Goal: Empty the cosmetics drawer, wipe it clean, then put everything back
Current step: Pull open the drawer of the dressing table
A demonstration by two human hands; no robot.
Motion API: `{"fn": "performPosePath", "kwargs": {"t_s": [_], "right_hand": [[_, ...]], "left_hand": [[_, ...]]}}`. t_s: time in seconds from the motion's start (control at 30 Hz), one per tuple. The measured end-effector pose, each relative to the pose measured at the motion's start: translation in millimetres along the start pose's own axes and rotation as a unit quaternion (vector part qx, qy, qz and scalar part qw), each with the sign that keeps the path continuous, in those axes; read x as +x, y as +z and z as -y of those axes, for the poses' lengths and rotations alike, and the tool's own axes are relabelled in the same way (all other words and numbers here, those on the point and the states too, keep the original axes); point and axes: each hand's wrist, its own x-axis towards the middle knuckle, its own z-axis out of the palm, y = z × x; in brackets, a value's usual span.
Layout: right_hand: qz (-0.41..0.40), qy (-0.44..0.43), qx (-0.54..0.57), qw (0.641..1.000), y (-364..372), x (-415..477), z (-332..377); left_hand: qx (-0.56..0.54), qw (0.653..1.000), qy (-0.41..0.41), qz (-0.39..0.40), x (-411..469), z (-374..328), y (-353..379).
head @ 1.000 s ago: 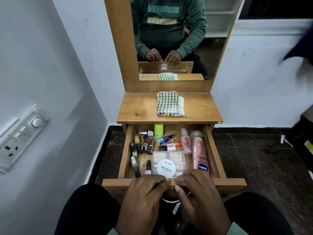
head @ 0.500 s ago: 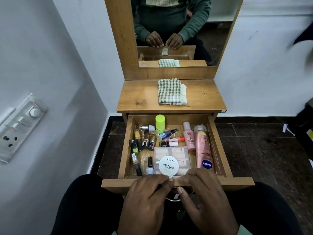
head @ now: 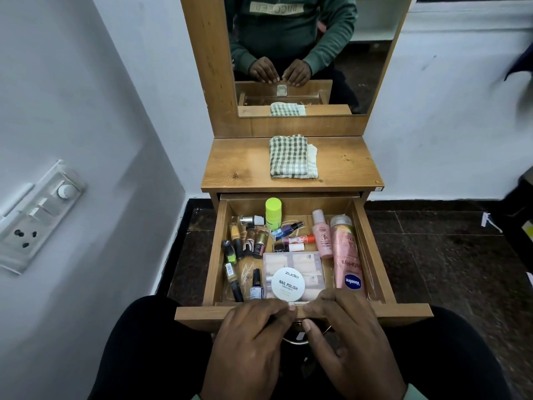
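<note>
1. Head view: a wooden dressing table [head: 346,168] is seen against a white wall, with a mirror [head: 375,67] rising from its far edge. A seated person in a green sweater is reflected in it.
2. The drawer [head: 215,255] below the tabletop stands open toward the near side, and cosmetics are seen inside it.
3. The left hand [head: 253,339] and the right hand [head: 350,336] are set side by side at the middle of the drawer's near front panel. The fingers of both are curled over its top edge, gripping it. The right thumb is tucked under the panel by a metal ring handle [head: 297,340].
4. A folded green-checked cloth [head: 288,157] lies on the tabletop, far of the drawer.
5. A pink Vaseline bottle [head: 347,255] lies along the drawer's right wall, with a smaller pink bottle [head: 321,235] just left of it.
6. A clear flat packet [head: 305,259] lies near the drawer's front, at its centre.
7. A round white tin [head: 287,283] marked NAIL POLISH rests on the packet.
8. A lime-green bottle [head: 273,210] is noted at the far wall.
9. Small nail polish bottles [head: 245,243] are scattered along the left side.
</note>
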Motion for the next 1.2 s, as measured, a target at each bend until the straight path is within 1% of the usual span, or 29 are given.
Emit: {"fn": "performPosePath", "kwargs": {"t_s": [1.2], "right_hand": [[0.006, 0.001, -0.001, 1.0, 2.2, -4.4, 4.0]], "left_hand": [[-0.009, 0.999, -0.023, 0.032, -6.0, -4.1, -4.4]]}}
